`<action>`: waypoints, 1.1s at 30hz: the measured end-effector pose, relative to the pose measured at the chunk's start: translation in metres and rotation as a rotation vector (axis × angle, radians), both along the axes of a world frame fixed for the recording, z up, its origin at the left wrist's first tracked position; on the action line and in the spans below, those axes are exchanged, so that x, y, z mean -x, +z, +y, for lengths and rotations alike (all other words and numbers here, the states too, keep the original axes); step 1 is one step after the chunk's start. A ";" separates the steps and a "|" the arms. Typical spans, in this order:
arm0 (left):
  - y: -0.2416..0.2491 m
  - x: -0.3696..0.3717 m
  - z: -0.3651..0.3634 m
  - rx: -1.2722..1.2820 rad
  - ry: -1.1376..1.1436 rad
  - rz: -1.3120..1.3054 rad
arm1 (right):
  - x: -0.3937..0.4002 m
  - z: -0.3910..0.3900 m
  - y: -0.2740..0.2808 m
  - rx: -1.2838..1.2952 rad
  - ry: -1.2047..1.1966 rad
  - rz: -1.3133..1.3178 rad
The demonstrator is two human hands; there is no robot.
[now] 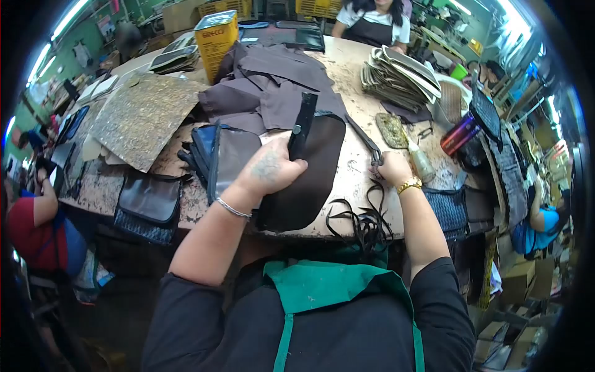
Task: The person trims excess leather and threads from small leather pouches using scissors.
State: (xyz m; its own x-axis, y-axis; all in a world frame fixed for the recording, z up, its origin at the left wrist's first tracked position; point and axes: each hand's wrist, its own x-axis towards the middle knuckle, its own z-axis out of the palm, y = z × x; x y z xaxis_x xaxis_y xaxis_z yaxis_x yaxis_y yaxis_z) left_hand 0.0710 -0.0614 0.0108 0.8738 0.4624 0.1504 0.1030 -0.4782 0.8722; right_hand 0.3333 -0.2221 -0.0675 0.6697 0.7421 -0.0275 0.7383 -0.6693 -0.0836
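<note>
My left hand (271,166) is closed around a short black strap (302,127) with a metal stud, its end sticking up past my thumb. Under that hand lies a dark brown rounded leather panel (310,180); whether my fingers also grip it is hidden. My right hand (395,168) has its fingers closed at the near end of a long dark metal tool (365,140), whose kind I cannot make out. Just below it, a tangle of thin black laces (365,220) hangs over the table edge. A small glue bottle (421,162) stands close to my right wrist.
Brown leather pieces (273,87) are heaped mid-table beside a yellow can (217,46). Stacked panels (400,77) lie back right, near a purple-orange tumbler (460,135). A speckled board (145,118) and dark pouches (149,201) occupy the left. A person (375,22) sits opposite.
</note>
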 end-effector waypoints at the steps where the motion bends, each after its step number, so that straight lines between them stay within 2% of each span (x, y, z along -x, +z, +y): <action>1: -0.002 -0.001 -0.001 0.012 0.002 0.005 | -0.003 0.001 0.005 0.022 0.029 0.014; 3: -0.003 0.000 -0.007 0.236 0.086 0.057 | -0.013 -0.001 0.018 0.125 0.146 0.053; 4: -0.006 0.000 -0.009 0.237 0.080 0.066 | -0.011 -0.008 0.028 0.014 0.210 -0.014; 6: -0.014 -0.004 -0.011 0.567 0.035 -0.136 | 0.011 -0.027 0.063 -0.293 0.247 -0.125; 7: -0.015 -0.008 -0.015 0.570 0.019 -0.114 | 0.022 -0.035 0.074 -0.556 0.261 0.047; 8: -0.016 -0.012 -0.019 0.672 0.043 -0.215 | 0.049 -0.043 0.090 -0.741 0.241 0.188; 10: -0.024 -0.027 -0.026 0.839 0.073 -0.411 | 0.100 -0.053 0.086 -0.906 0.338 0.253; 11: -0.023 -0.033 -0.032 0.906 0.085 -0.455 | 0.123 -0.049 0.077 -0.965 0.524 0.279; 12: -0.026 -0.037 -0.034 0.935 0.077 -0.426 | 0.145 -0.046 0.073 -0.839 0.553 0.240; 15: -0.031 -0.045 -0.046 0.947 0.040 -0.426 | 0.161 -0.025 0.040 -0.913 0.464 0.104; 17: -0.041 -0.042 -0.044 0.885 0.018 -0.293 | 0.154 -0.021 0.034 -0.960 0.391 0.202; 18: -0.030 -0.040 -0.055 0.749 0.027 -0.321 | 0.151 -0.021 0.037 -0.971 0.397 0.248; 21: -0.025 -0.032 -0.068 0.865 -0.023 -0.385 | 0.142 -0.020 0.031 -0.998 0.438 0.414; 25: -0.029 -0.028 -0.073 0.885 -0.064 -0.388 | 0.141 -0.022 0.036 -0.971 0.428 0.377; 31: -0.037 -0.031 -0.064 0.817 -0.087 -0.342 | 0.136 -0.026 0.034 -0.961 0.459 0.415; 33: -0.044 -0.031 -0.060 0.770 -0.102 -0.331 | 0.134 -0.028 0.029 -0.981 0.469 0.536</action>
